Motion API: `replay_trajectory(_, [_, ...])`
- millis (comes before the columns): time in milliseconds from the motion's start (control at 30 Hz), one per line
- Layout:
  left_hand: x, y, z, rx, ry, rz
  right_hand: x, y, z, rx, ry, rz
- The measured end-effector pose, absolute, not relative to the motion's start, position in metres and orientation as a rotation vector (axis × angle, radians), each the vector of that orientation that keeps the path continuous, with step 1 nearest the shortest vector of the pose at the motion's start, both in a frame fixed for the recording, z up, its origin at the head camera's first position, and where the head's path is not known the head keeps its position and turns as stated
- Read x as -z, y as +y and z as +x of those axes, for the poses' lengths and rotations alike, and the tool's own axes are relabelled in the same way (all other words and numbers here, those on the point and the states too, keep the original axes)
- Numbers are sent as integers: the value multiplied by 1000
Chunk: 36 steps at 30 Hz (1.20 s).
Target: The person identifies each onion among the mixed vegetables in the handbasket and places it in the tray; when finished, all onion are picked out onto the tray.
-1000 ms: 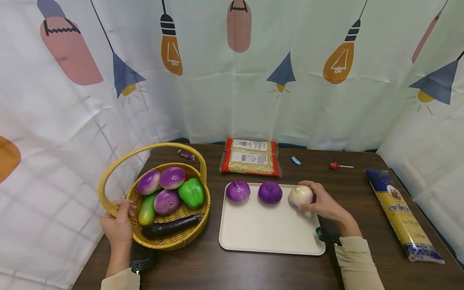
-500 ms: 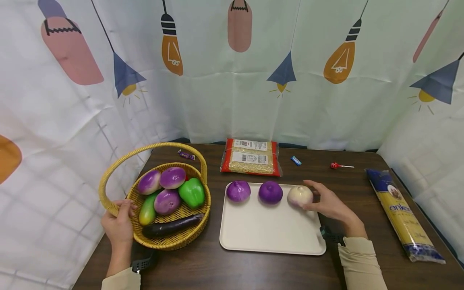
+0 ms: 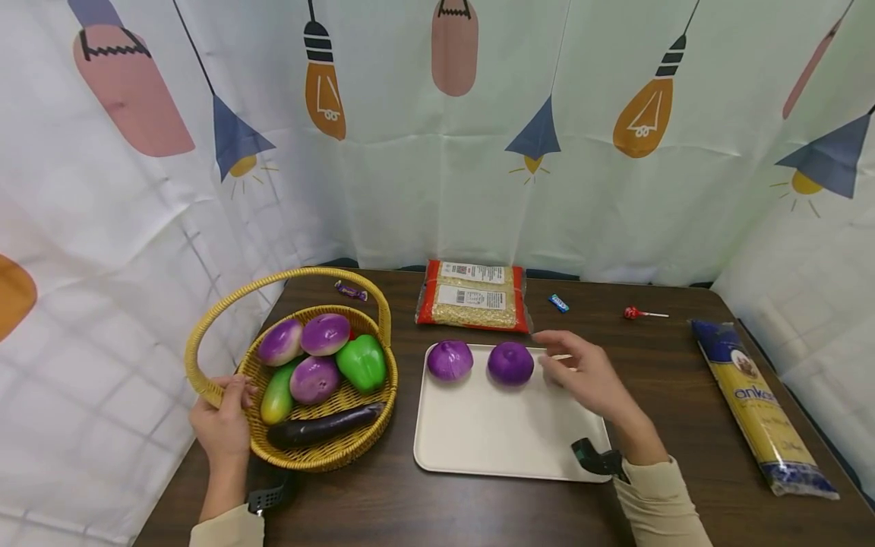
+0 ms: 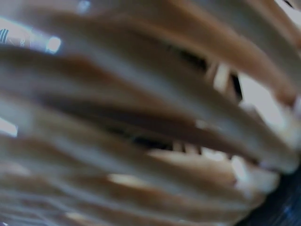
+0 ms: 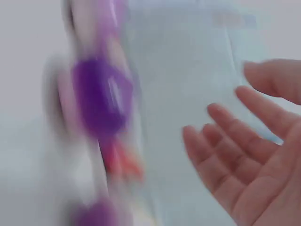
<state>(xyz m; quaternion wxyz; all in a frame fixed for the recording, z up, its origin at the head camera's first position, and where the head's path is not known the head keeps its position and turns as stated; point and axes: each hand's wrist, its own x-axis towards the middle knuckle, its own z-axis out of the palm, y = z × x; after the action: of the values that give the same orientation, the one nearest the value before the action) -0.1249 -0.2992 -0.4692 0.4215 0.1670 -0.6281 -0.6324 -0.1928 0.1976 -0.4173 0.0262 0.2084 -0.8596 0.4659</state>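
Note:
My left hand (image 3: 222, 429) grips the yellow wicker basket (image 3: 328, 461) where its handle meets the rim. In the left wrist view, blurred wicker weave (image 4: 141, 94) fills the picture. Eggplants, among them a long dark one (image 3: 324, 427), a green bell pepper (image 3: 361, 364) and a green-yellow cucumber (image 3: 276, 399) lie inside. My right hand (image 3: 589, 374) hovers over the back right of the cream tray (image 3: 506, 437), fingers spread and holding nothing, as the right wrist view confirms. Left of its fingertips sit two purple onions, a near one (image 3: 510, 364) and a farther one (image 3: 449, 361). The white onion is hidden behind this hand.
Behind the tray lies a red-edged bag of grain (image 3: 472, 296). A blue candy (image 3: 558, 303), a red lollipop (image 3: 634, 313) and a purple-wrapped candy (image 3: 351, 291) are along the back. A long pasta bag (image 3: 762, 406) lies at the right. Curtains enclose the table.
My right hand has let go of the white onion, backed off slightly, then moved left above the tray toward the purple onions, covering the white one. My left hand and the basket stay put.

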Motion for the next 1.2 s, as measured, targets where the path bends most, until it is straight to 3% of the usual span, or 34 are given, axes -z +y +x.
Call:
replay_trajectory(267, [471,-299,-124,1567,-1598,425,427,57,-176,-1694,-2459,1141])
replay_trajectory(533, [469,-298,-123,1543,-1640,396,438,-36,-181,-1755,-2394,1153])
replay_trajectory(833, [467,-299,-121,1509,-1671,415,432,-88,-200,-1491,-2573,973])
replay_trajectory(1200, [469,-300,-122,1535,-1634,394,434,-107,-221,-1414,-2685,921])
